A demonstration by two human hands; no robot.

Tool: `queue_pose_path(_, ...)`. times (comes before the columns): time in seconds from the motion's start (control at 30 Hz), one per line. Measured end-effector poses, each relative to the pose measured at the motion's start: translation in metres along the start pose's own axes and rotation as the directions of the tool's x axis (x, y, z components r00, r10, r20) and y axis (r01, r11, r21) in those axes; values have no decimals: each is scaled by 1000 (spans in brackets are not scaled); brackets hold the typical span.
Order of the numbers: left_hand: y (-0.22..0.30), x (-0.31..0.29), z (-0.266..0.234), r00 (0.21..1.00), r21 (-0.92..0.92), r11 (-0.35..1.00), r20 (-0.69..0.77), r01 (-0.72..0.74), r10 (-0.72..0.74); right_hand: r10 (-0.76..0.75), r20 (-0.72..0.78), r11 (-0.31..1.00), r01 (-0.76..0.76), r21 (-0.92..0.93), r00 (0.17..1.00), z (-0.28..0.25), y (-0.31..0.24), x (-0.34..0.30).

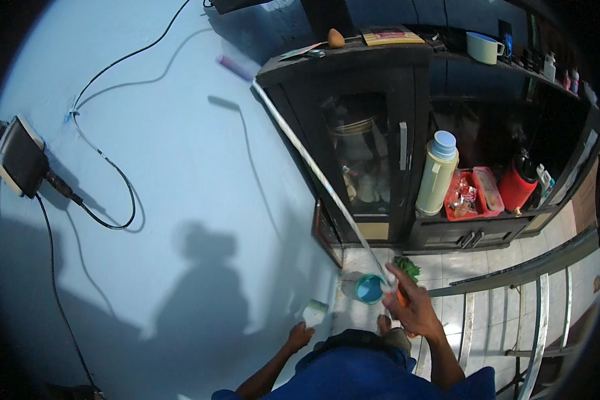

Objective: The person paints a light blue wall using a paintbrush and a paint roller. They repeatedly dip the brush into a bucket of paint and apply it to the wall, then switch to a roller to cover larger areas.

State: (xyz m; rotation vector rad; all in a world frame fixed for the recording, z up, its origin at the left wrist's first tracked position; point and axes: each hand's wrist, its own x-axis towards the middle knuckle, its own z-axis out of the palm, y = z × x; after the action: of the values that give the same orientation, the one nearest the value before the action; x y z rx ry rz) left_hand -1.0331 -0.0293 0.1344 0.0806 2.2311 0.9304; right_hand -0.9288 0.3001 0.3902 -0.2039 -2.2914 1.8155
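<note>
My left hand (300, 337), low beside the light blue wall (173, 180), is closed on the handle of a wide flat paintbrush (315, 311) with its pale bristle end up. My right hand (417, 310) grips the lower end of a long-handled paint roller, near an orange part of the grip. The white roller pole (317, 170) slants up and left from it. At its far end, the purple roller head (234, 68) is close to the wall, next to the cabinet's top corner; contact cannot be made out. A bucket of blue paint (369, 289) stands on the floor near my right hand.
A dark glass-door cabinet (293, 93) stands against the wall, with a thermos (437, 173) and red tray (461, 208) on its shelf. Cables hang from a wall-mounted box (21, 157) at left. A metal ladder-like frame (540, 333) stands at right. My foot (384, 324) is near the bucket.
</note>
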Motion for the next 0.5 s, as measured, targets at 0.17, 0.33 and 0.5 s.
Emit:
queue_pose_path(0.17,-4,9,4,999,-65,997,-18,-36,35,-154,-26,988,154,-8,988,3,-36,59)
queue_pose_path(0.33,8,2,-1,999,-46,999,-41,-16,14,-144,-12,983,144,117,990,21,-59,106)
queue_pose_path(0.5,-7,7,0,996,-50,998,-81,-37,33,-190,1,972,188,142,982,36,-73,139)
